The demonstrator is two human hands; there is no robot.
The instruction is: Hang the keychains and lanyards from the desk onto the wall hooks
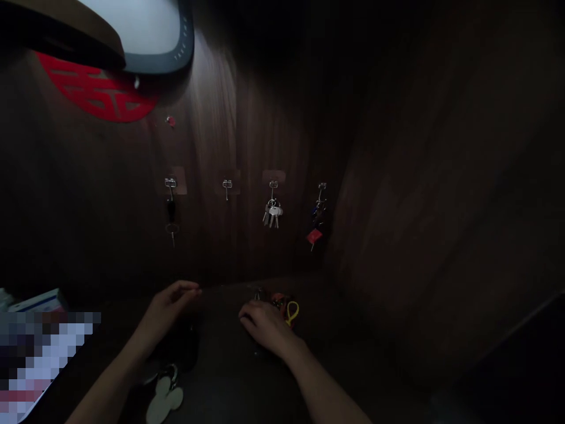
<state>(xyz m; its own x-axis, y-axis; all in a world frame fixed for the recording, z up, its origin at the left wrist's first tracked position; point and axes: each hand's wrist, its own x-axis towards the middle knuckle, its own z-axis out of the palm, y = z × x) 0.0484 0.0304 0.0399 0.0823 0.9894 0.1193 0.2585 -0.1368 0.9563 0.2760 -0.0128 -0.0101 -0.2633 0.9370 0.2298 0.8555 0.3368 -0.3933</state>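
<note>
My left hand hovers above the dark surface with fingers stretched forward and nothing visible in it. Below it lies a dark object, hard to make out, beside a pale mouse-head-shaped key tag with a metal ring. My right hand reaches down to the surface, its fingers curled and their tips hidden. Just past its knuckles, small silver metal pieces show. Against its right side lie an orange-red bundle and a yellow loop.
Metal hooks line the dark wood back panel: one bare hook, one with silver keys, one with a red-tagged bunch, and one with a dark key fob. A red paper cutout is above left. A box stands left.
</note>
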